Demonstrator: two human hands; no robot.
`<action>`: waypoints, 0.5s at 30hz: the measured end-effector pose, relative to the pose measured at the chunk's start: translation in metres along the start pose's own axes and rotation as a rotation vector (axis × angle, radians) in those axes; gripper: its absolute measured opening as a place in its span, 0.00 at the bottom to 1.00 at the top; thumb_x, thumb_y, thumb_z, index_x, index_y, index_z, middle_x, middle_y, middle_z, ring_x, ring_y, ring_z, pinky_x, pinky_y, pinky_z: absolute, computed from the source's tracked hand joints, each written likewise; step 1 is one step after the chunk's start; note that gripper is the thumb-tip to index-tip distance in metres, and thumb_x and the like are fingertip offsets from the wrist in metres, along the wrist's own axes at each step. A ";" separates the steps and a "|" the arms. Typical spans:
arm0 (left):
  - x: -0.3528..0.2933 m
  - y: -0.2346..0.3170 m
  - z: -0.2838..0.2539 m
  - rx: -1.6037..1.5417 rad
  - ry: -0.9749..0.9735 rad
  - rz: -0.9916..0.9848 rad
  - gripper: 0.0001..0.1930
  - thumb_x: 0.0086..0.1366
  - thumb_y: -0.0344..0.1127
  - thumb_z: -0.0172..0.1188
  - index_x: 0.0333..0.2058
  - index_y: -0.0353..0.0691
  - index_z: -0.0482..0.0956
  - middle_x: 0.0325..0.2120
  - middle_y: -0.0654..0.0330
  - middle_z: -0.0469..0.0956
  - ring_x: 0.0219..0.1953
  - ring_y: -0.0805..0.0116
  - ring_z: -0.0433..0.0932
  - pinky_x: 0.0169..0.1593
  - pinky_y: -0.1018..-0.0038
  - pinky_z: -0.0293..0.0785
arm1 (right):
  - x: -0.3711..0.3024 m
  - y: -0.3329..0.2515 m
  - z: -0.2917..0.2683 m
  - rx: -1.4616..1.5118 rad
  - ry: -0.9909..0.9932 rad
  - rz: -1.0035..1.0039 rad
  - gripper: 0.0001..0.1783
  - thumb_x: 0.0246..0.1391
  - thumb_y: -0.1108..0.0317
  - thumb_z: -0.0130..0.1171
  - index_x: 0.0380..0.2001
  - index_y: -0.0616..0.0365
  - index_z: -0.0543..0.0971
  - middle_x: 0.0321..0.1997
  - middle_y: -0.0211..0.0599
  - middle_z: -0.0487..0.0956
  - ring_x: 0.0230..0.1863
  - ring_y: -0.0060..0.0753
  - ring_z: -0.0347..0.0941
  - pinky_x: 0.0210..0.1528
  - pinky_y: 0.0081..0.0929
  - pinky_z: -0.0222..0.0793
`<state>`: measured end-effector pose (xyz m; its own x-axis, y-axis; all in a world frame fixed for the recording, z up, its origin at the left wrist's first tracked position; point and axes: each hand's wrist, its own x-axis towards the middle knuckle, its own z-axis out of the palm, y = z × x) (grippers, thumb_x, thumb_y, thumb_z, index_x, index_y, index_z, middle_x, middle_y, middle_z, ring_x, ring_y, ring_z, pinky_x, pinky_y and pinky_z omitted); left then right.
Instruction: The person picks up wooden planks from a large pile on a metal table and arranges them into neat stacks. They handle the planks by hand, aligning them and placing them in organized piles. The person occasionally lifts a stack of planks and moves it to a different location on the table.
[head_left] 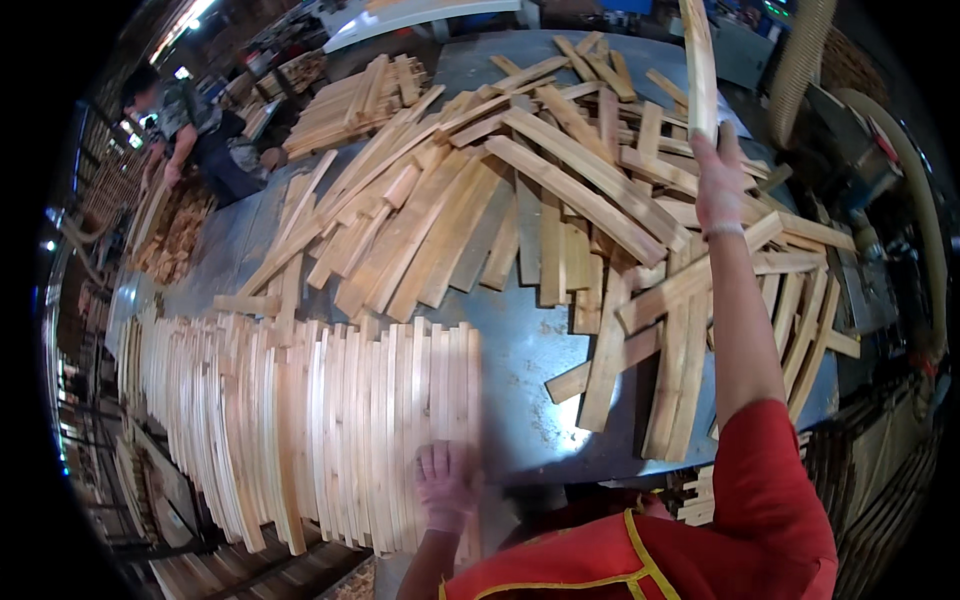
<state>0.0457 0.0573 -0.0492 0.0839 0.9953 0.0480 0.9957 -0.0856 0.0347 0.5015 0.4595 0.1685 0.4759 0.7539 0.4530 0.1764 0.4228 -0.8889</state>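
My right hand (718, 185), in a pale glove, is raised on the far right with its fingers closed round the lower end of a wooden slat (700, 70). The slat stands nearly upright and runs out of the top of the picture. My left hand (447, 490), also gloved, lies over the right end of a tight row of wooden slats (340, 430), its fingers stretched across their surface. Beyond both hands, a loose heap of wooden slats (575, 190) lies crisscross on the metal table (530, 350).
Another stack of slats (350, 105) lies at the far left of the table. Back left, a person (205, 130) bends over a pile of wood pieces (175, 235). Ribbed hoses (800, 75) hang on the right near machinery. More slats (700, 495) sit below the table's near edge.
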 end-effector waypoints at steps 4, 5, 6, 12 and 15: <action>0.006 0.002 -0.009 -0.168 -0.042 -0.023 0.41 0.58 0.59 0.67 0.66 0.44 0.70 0.67 0.48 0.66 0.72 0.39 0.60 0.73 0.42 0.54 | 0.004 0.062 0.042 -1.186 -0.387 0.173 0.43 0.53 0.48 0.72 0.66 0.60 0.72 0.64 0.53 0.79 0.64 0.50 0.77 0.65 0.39 0.72; 0.004 0.003 -0.010 -0.172 -0.027 -0.028 0.41 0.58 0.59 0.67 0.66 0.44 0.71 0.66 0.48 0.66 0.71 0.40 0.60 0.74 0.42 0.54 | -0.010 0.065 0.052 -1.351 -0.453 0.297 0.41 0.49 0.48 0.74 0.62 0.57 0.74 0.63 0.54 0.80 0.62 0.55 0.78 0.63 0.44 0.75; 0.004 0.004 -0.011 -0.176 -0.012 -0.028 0.41 0.58 0.58 0.67 0.66 0.45 0.71 0.66 0.49 0.66 0.71 0.40 0.60 0.74 0.42 0.54 | -0.015 0.068 0.051 -1.344 -0.538 0.344 0.40 0.49 0.48 0.74 0.61 0.57 0.75 0.62 0.53 0.80 0.62 0.54 0.79 0.63 0.44 0.75; -0.006 -0.001 -0.007 -0.135 0.076 -0.013 0.40 0.57 0.56 0.68 0.64 0.44 0.72 0.65 0.49 0.67 0.70 0.40 0.61 0.73 0.43 0.55 | -0.061 0.040 0.053 -1.439 -0.630 0.107 0.39 0.46 0.48 0.77 0.59 0.53 0.76 0.56 0.48 0.82 0.58 0.52 0.81 0.57 0.46 0.79; -0.006 -0.003 -0.004 -0.110 0.087 -0.006 0.39 0.57 0.56 0.68 0.63 0.42 0.72 0.65 0.49 0.67 0.69 0.40 0.61 0.73 0.43 0.56 | -0.110 0.025 0.070 -1.414 -0.771 0.075 0.45 0.50 0.52 0.73 0.70 0.50 0.67 0.56 0.52 0.81 0.56 0.58 0.80 0.58 0.48 0.77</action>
<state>0.0420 0.0511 -0.0457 0.0700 0.9886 0.1333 0.9855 -0.0892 0.1440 0.3929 0.4225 0.1007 0.0712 0.9959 -0.0559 0.9955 -0.0745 -0.0593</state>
